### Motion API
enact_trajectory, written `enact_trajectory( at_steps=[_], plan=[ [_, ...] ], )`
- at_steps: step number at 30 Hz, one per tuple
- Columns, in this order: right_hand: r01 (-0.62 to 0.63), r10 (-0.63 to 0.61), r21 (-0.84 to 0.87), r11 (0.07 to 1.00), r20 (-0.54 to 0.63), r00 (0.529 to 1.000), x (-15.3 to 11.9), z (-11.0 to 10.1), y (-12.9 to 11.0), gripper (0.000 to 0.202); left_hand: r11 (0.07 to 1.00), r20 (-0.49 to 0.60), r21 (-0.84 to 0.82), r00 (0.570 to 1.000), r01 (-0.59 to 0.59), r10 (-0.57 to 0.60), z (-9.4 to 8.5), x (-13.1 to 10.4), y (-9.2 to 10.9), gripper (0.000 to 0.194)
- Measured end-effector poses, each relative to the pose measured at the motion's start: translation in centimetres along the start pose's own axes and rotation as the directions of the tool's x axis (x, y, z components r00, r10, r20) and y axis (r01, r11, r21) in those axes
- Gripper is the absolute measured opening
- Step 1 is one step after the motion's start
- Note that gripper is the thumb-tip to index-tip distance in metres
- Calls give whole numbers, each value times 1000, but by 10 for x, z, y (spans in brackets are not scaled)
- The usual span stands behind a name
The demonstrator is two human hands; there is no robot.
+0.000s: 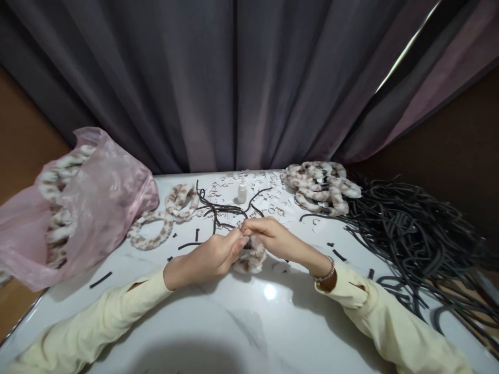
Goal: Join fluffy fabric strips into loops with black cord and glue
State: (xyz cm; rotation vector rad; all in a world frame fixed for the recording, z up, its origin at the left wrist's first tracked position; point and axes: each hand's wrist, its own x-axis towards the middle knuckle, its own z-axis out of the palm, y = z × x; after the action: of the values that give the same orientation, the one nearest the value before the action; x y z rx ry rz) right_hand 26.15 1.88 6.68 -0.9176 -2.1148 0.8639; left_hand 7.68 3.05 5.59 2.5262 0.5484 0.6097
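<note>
Here, the left hand (220,253) and the right hand (268,234) both are grasping one fluffy spotted ring (251,259), fingers nearly meeting at its upper side. This ring is above the white table (241,322), near the small bottle (242,192) and black cords (224,209).

Brown-blotched white fluffy rings (151,230); black cords (413,234); pink bag (113,192).

Both sleeved arms reach forward and inward, the left hand (213,255) and right hand (268,236) meeting with fingertips pinched close together, a bracelet (326,272) round the right wrist (320,264).
</note>
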Motion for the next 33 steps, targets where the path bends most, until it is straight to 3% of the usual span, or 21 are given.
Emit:
enact_trajectory(
  at_steps=[5,8,10,13,15,18,21,27,33],
  plan=[
    [-89,91,-43,995,59,994,-1,-5,4,25,1000,-16,-1,999,31,-31,1,3,-2,22],
    [-52,32,-199,979,-105,994,-2,-11,-1,15,952,-42,-220,973,213,-227,1,8,0,29],
    [-51,-38,-326,944,-261,965,-3,-12,-8,19,827,-1,-438,920,352,-392,2,11,0,33],
    [-46,-128,-425,904,-372,919,-6,-12,-24,24,557,109,-714,853,425,-510,5,13,1,35],
    [-51,-92,-363,930,-367,926,-10,-10,-35,21,404,156,-815,829,415,-538,5,15,1,36],
    [-254,223,-156,954,-191,956,-16,-2,-48,26,253,171,-886,782,388,-600,6,16,0,39],
    [-477,477,1,879,29,879,-16,10,-49,35,149,181,-922,736,358,-652,7,16,-4,43],
    [-551,544,391,737,138,827,-9,39,-14,58,2,172,-971,699,241,-694,7,18,-12,43],
    [-492,522,435,754,60,851,-7,45,2,59,-44,172,-980,722,192,-670,5,18,-9,44]
  ],
)
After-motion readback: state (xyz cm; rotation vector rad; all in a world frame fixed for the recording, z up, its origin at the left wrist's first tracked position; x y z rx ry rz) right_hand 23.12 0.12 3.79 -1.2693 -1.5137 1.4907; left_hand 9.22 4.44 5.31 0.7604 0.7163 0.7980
